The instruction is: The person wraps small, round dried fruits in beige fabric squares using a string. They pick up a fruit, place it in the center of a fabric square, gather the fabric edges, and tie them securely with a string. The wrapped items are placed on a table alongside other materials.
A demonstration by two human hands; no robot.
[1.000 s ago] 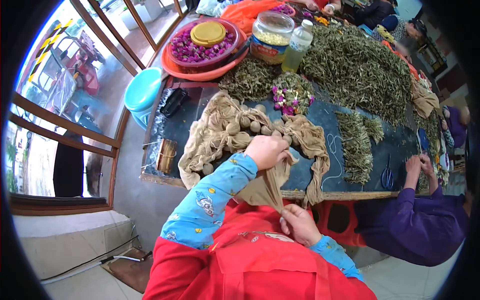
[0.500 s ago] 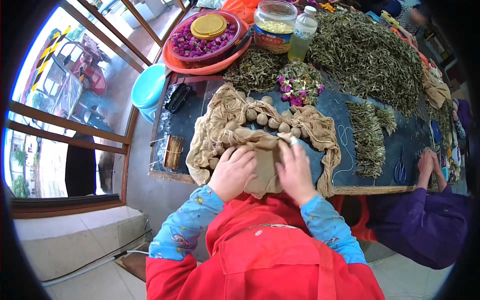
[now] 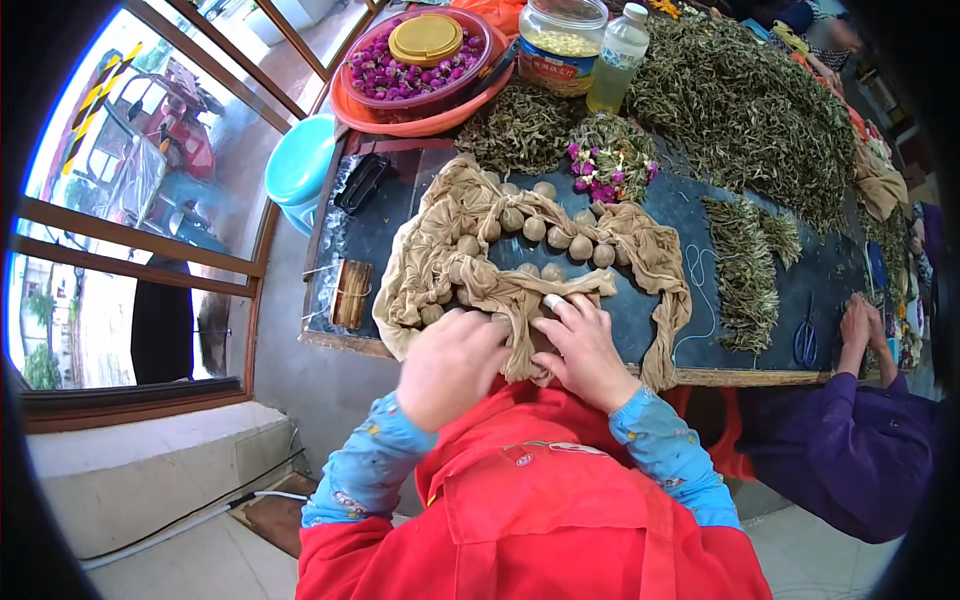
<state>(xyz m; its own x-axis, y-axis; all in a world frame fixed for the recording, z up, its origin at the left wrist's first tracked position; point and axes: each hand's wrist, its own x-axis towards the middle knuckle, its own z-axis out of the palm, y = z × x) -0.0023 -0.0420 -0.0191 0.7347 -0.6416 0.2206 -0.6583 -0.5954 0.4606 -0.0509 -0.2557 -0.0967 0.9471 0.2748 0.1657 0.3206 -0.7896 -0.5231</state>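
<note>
A long tan cloth tube (image 3: 425,240) lies bunched in a curve at the table's near edge, with several round, ball-like lumps (image 3: 535,228) in a row along it. At its near end, my right hand (image 3: 588,355) pinches gathered folds between thumb and fingers; a white band wraps one fingertip. My left hand (image 3: 452,368) is at the cloth's near left side, smeared by motion, its fingertips partly hidden. Between the hands the cloth hangs in narrow folds over the edge, near my red apron (image 3: 560,490).
Behind the cloth are a dried-herb bundle with purple flowers (image 3: 610,165), a bowl of purple buds (image 3: 385,80), a clear jar (image 3: 560,45) and a bottle (image 3: 618,60). Dried leaves (image 3: 740,110) heap far right. Blue scissors (image 3: 805,340) lie near a co-worker's hands (image 3: 862,325). Bundled sticks (image 3: 350,293) lie left.
The flat cloth flap between my hands is now gathered into folds, and more round lumps show above it. My left hand has moved nearer to me; my right has shifted slightly nearer too.
</note>
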